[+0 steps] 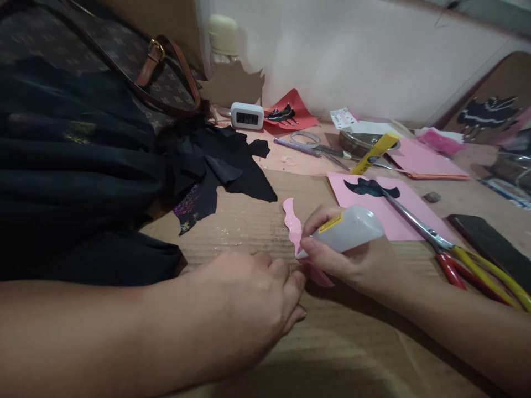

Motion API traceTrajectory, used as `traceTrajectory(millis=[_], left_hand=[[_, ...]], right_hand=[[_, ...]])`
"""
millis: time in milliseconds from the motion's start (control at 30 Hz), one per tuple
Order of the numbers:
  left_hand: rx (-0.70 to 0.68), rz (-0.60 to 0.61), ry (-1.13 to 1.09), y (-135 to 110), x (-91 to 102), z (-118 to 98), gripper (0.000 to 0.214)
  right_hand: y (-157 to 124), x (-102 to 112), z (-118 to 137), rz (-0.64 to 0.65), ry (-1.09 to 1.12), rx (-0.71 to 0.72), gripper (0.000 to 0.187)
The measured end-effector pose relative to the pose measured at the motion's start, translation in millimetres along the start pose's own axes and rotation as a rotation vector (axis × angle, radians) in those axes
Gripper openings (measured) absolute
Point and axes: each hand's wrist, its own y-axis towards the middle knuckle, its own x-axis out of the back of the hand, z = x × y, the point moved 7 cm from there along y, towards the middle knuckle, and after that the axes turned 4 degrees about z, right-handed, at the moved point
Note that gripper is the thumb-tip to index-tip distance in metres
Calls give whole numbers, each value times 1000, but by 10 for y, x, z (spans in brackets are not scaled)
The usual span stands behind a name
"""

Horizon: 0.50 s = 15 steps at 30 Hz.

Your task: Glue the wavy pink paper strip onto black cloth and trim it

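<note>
My right hand (332,249) grips a white squeeze glue bottle (352,228) with a yellow label, tilted so its nozzle points down and left. The nozzle tip meets a wavy-edged pink paper cutout (292,224), whose upper part has a wet shine. My left hand (265,282) rests low on the cardboard (249,221), its fingers bent together at the near part of the cutout. Those fingers partly hide how they hold the paper. To the right, a black wavy-edged cutout (365,188) lies on a pink sheet (409,221), with the scissors (431,235) tips over it.
Black fabric scraps (232,160) and a large dark cloth (74,188) fill the left. Behind stand a white digital clock (247,116) and a yellow glue stick (375,153). A tape roll (305,139) lies near a metal dish (357,142). A dark phone (489,243) lies at right.
</note>
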Motion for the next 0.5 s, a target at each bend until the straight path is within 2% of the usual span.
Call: traceTrajectory(millis=[133,300,500], left_hand=[[8,14,-28,7,5,0,33],[18,29,-36,-4,2,-4,35],[9,-8,-20,-16,-5,-8,34]], right_hand=[[-17,1,-31,-11,45,-66,18],[-23,56,5,-50,-52,-51,17],[-21,-3,9,10,-11,-68,20]])
